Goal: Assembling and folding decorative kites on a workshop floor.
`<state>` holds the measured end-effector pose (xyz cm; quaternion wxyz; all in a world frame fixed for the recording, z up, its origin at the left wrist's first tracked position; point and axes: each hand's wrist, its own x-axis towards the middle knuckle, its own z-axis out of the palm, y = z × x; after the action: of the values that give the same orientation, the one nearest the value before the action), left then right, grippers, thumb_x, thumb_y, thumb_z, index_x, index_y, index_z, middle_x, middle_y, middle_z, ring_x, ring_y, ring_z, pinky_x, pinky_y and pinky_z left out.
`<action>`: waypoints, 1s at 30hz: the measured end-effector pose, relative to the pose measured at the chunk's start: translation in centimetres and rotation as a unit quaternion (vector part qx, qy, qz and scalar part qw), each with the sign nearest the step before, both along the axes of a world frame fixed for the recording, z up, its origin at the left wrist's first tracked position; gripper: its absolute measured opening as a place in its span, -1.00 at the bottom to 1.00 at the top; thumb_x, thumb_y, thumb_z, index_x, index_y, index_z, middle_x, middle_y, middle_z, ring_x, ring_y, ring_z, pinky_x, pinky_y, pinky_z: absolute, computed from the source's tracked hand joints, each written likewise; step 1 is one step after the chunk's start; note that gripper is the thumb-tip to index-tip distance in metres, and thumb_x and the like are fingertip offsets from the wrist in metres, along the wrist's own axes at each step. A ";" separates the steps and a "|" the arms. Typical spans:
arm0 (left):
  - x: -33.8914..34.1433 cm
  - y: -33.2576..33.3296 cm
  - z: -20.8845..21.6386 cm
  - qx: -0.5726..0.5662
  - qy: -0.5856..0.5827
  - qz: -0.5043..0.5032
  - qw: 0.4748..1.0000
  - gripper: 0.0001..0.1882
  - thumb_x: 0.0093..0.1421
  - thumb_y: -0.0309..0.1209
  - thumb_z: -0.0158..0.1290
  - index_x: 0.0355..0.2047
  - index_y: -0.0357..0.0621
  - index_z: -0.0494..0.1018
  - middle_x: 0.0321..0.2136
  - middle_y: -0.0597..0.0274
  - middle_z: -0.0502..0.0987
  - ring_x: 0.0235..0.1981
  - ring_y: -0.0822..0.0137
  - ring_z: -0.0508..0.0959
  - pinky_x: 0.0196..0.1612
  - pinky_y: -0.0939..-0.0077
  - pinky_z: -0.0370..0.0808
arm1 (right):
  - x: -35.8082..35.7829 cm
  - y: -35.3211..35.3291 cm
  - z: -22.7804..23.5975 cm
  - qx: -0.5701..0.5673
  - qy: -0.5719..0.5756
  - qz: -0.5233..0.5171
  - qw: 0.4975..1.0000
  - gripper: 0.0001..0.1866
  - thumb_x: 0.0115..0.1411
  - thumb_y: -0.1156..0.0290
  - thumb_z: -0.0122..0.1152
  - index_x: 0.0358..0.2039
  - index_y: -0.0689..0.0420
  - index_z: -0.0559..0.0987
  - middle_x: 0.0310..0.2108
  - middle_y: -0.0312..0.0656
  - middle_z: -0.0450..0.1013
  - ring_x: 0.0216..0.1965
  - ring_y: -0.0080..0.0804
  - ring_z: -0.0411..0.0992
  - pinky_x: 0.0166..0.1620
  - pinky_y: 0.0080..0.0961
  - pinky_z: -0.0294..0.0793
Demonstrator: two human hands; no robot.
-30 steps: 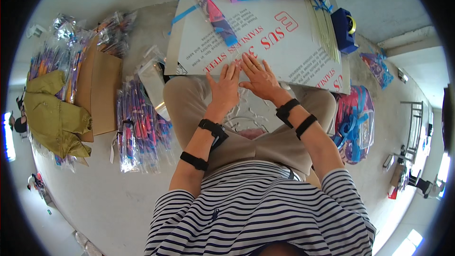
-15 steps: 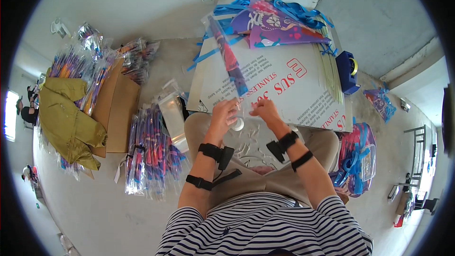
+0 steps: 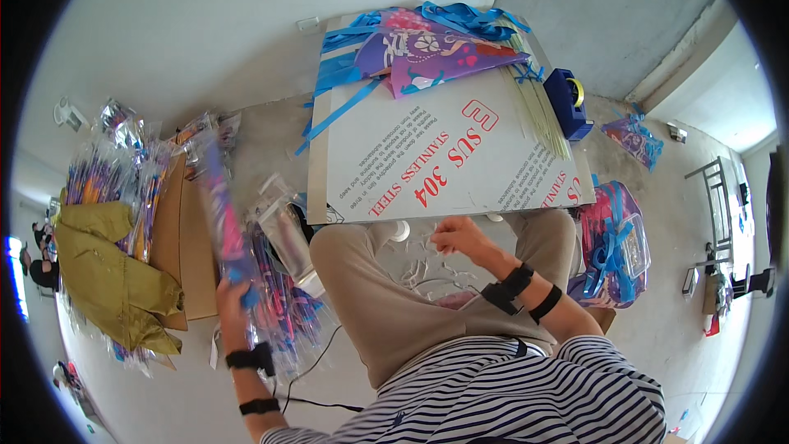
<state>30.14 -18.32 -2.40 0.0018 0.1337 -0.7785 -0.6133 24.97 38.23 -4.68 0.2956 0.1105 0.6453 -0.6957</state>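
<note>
My left hand (image 3: 233,294) is closed around the lower end of a long bagged roll of printed fabric (image 3: 220,205), pink, purple and blue in a clear sleeve. It is raised at the left, over a pile of similar bagged rolls (image 3: 283,288) on the floor. My right hand (image 3: 462,238) hovers above my lap by the board's near edge. Its fingers are curled together, and whatever they may pinch is too small to make out. A white board with red print (image 3: 370,164) lies in front of my knees.
Purple printed fabric (image 3: 444,57) with blue ribbons and thin pale rods (image 3: 538,115) lie on the board. A blue tape dispenser (image 3: 567,107) stands at its right edge. Left are a cardboard box (image 3: 193,238) and an olive jacket (image 3: 115,255). Pale strips (image 3: 419,267) litter the floor.
My left hand has carried the bagged roll from over the board to the pile on the left. My right hand has let go of the roll's end and come slightly nearer.
</note>
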 end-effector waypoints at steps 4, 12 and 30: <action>6.4 -9.7 -1.4 -0.601 -0.118 0.179 0.770 -0.62 0.02 -0.41 0.27 -0.12 -0.25 0.56 -0.36 0.16 0.60 -0.33 0.10 0.61 -0.19 0.27 0.56 | -2.0 3.5 -2.3 0.263 0.153 -0.008 0.953 -0.74 0.16 0.27 0.41 -0.32 0.22 0.63 -0.45 -0.14 0.59 -0.43 -0.32 0.55 -0.32 -0.32 0.55; -16.9 8.1 -1.4 -0.338 0.034 -0.014 0.940 -0.49 0.06 -0.41 0.33 0.05 -0.25 0.55 -0.12 0.02 0.66 -0.11 0.22 0.66 -0.01 0.34 0.56 | -6.6 6.0 -4.4 0.540 0.308 -0.129 0.772 -0.71 0.19 0.18 0.33 -0.46 0.15 0.55 -0.49 -0.06 0.56 -0.40 0.05 0.55 -0.34 -0.07 0.49; -33.0 39.3 -0.3 0.349 -0.041 -0.188 0.917 -0.86 0.24 -0.55 0.18 -0.20 -0.18 0.52 -0.34 0.26 0.59 -0.45 0.48 0.49 -0.37 0.60 0.42 | -7.2 7.2 -5.0 0.487 0.240 -0.145 0.827 -0.67 0.26 0.16 0.24 -0.49 0.16 0.54 -0.50 -0.09 0.55 -0.43 -0.04 0.55 -0.39 -0.17 0.48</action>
<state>-2.86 20.93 -2.72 -0.1925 0.0026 -0.5248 -0.8292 17.77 45.39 -9.70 -0.0647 0.1619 0.9275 -0.3308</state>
